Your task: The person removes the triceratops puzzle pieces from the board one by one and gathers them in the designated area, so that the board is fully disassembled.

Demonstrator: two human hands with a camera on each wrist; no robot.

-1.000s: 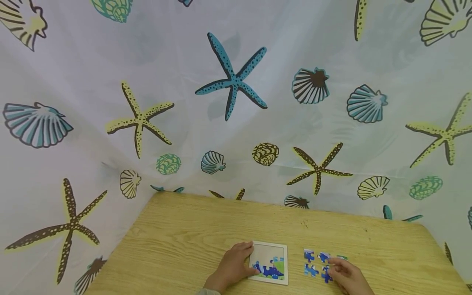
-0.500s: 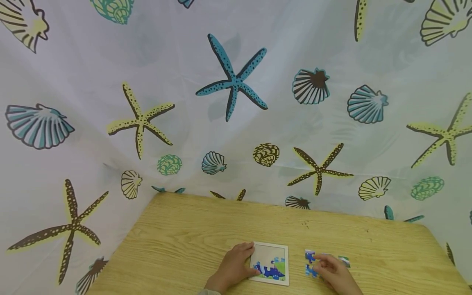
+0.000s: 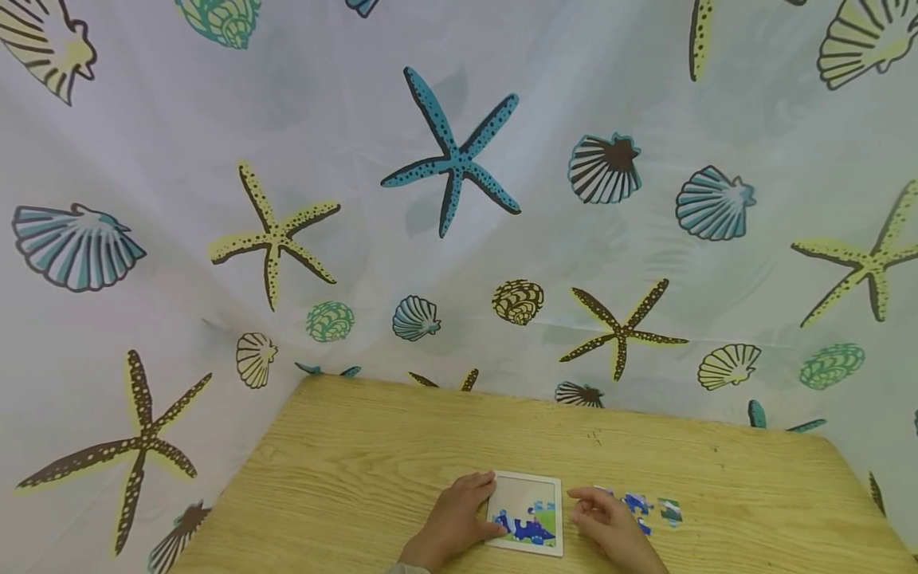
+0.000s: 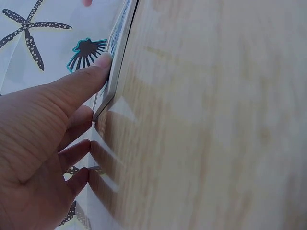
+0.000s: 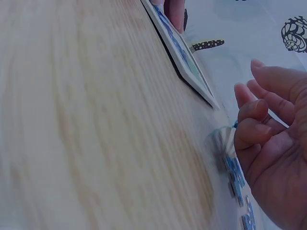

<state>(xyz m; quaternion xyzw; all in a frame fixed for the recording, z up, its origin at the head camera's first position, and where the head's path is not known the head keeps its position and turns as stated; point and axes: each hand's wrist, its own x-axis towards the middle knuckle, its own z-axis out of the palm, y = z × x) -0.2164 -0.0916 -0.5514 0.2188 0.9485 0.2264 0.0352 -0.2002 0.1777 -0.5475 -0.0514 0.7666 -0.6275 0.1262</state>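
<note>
A small square jigsaw puzzle tray (image 3: 561,516) with a white rim lies on the table, its lower part filled with blue and green pieces. My left hand (image 3: 453,514) holds the tray at its left side; in the left wrist view the thumb (image 4: 101,64) lies on its rim. Just right of the tray hovers my right hand (image 3: 611,526), fingers loosely bent. The right wrist view shows its thumb (image 5: 273,79) apart from the fingertips and no piece between them. Loose jigsaw pieces (image 3: 637,503) lie beyond that hand, which partly covers them.
The wooden table (image 3: 373,446) is bordered at the back and sides by a hanging white cloth (image 3: 344,104) printed with starfish and shells. One loose puzzle piece (image 3: 670,512) lies farthest right, apart from the others.
My right hand has moved left from over the loose pieces to beside the tray, uncovering pieces on the right and covering those on the left. The left hand and tray stay put.
</note>
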